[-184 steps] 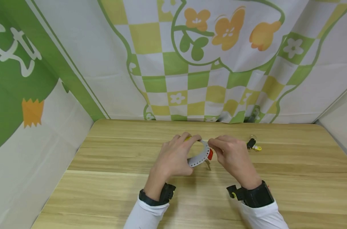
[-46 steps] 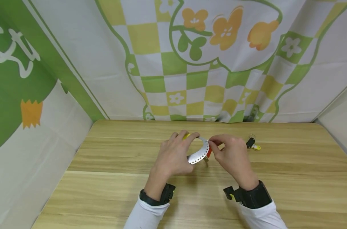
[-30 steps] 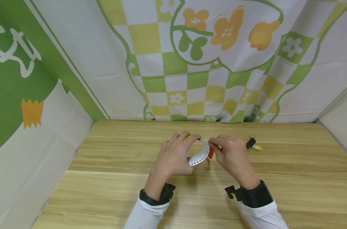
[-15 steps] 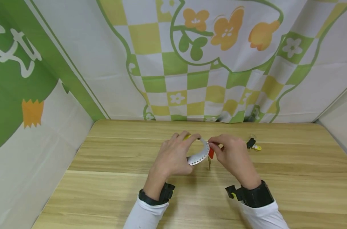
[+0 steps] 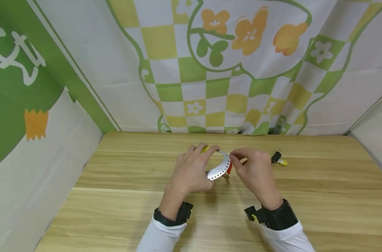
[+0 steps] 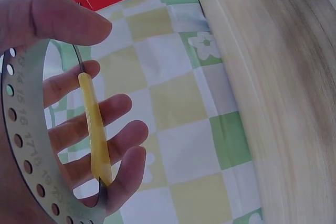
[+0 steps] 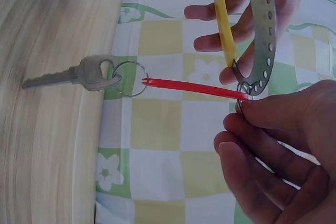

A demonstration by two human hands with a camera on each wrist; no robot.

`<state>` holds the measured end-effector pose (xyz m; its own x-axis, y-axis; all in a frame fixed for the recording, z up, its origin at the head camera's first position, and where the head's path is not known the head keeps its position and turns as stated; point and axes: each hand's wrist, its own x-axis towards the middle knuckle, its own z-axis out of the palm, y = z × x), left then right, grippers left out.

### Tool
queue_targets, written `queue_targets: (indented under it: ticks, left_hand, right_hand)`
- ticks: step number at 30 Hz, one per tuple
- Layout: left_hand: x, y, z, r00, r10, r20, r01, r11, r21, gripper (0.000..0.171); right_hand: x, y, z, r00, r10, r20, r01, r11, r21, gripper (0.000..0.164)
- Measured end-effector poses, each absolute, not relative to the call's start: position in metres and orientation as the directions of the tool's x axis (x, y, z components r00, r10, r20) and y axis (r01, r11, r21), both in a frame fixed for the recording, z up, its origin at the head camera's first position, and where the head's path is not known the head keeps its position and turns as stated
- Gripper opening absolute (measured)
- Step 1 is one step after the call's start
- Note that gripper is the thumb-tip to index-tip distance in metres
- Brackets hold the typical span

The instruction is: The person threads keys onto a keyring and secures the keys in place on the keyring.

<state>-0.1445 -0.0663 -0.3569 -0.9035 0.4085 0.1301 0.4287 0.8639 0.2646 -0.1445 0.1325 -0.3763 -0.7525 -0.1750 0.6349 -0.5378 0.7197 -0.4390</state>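
Observation:
My left hand (image 5: 191, 171) holds a large key holder, its fingers curled round the yellow grip (image 6: 94, 129). Its curved metal plate (image 5: 220, 170) has a row of numbered holes. At the end of that row, my right hand (image 5: 257, 171) pinches a small split ring (image 7: 242, 94) between thumb and index finger, right at the plate's edge. From this ring hangs a red key tag (image 7: 194, 88), and a metal key (image 7: 94, 75) dangles from the tag on a second ring. Whether the small ring passes through a hole I cannot tell.
A black and yellow key bunch (image 5: 276, 158) lies on the wooden table (image 5: 131, 206) behind the right hand. A checked, flowered curtain (image 5: 216, 87) hangs along the table's far edge. Black camera bands sit on both wrists.
Both hands keep their hold in nearly the same place. The plate has tilted slightly, the right hand has shifted a little left, and the red tag and key have swung left.

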Motion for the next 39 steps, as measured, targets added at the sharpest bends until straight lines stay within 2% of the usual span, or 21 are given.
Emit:
queue_targets:
  ticks: [5, 22, 25, 32, 39]
  left_hand:
    - [-0.144, -0.067, -0.357, -0.900, 0.416, 0.131, 0.436, 0.862, 0.259, 0.096]
    - [-0.145, -0.070, -0.357, -0.883, 0.455, 0.112, 0.468, 0.843, 0.267, 0.091]
    - [-0.145, -0.070, -0.356, -0.885, 0.453, 0.108, 0.464, 0.841, 0.276, 0.091]
    - [-0.145, -0.069, -0.356, -0.895, 0.425, 0.134, 0.446, 0.850, 0.280, 0.092]
    - [-0.146, -0.069, -0.357, -0.898, 0.414, 0.147, 0.439, 0.858, 0.265, 0.093]
  right_hand:
    - [-0.145, 0.133, -0.377, -0.703, -0.217, 0.678, -0.583, 0.721, -0.374, 0.011]
    - [-0.147, 0.138, -0.379, -0.608, -0.362, 0.706, -0.680, 0.697, -0.228, 0.018]
    - [-0.146, 0.138, -0.379, -0.628, -0.350, 0.695, -0.665, 0.706, -0.245, 0.017]
    - [-0.145, 0.134, -0.377, -0.725, -0.221, 0.652, -0.574, 0.718, -0.395, 0.012]
    - [-0.143, 0.127, -0.377, -0.757, -0.129, 0.641, -0.521, 0.711, -0.473, 0.009]
